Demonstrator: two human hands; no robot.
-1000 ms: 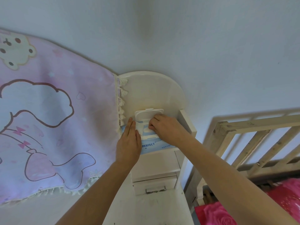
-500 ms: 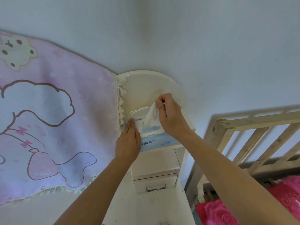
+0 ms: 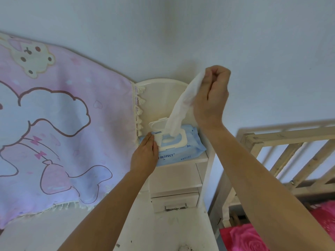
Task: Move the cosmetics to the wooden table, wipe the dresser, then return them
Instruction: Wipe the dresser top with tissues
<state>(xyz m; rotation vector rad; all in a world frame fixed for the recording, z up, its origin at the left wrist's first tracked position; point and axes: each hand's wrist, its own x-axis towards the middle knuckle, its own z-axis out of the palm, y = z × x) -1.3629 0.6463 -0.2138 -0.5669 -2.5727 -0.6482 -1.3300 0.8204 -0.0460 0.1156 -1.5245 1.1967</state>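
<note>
**Wipe drawn high out of the pack**

The right hand (image 3: 211, 95) is raised well above the pack (image 3: 181, 153), its fingers curled and pinching the top end of a white wipe (image 3: 181, 107). The wipe hangs in a long, twisted strip from the fingertips down to the pack's opening, where its lower end is still caught. Half a second ago this hand was just above the pack with only a short tuft of wipe pulled out; a second ago its fingers were down at the opening itself. It has climbed since, and the strip has stretched out with it.

The left hand (image 3: 145, 154) has barely shifted. It lies flat on the left end of the pack, fingers straight and together, pressing down and grasping nothing. Its fingertips touch the edge of the white frame around the opening.

The lid (image 3: 157, 124) stands flipped up behind the opening, as before. The blue pack rests on the top shelf of the white dresser (image 3: 174, 178), against its rounded back panel. Below the shelves sits a small drawer (image 3: 174, 201) with a metal handle, closed.

The dresser stands against the pale wall (image 3: 253, 42). A pink cartoon cloth (image 3: 63, 115) with a tasselled edge hangs on its left — the tassels touch the pack's left end. On its right is a wooden bed frame (image 3: 290, 142) with pink floral bedding (image 3: 253, 238) below.
</note>
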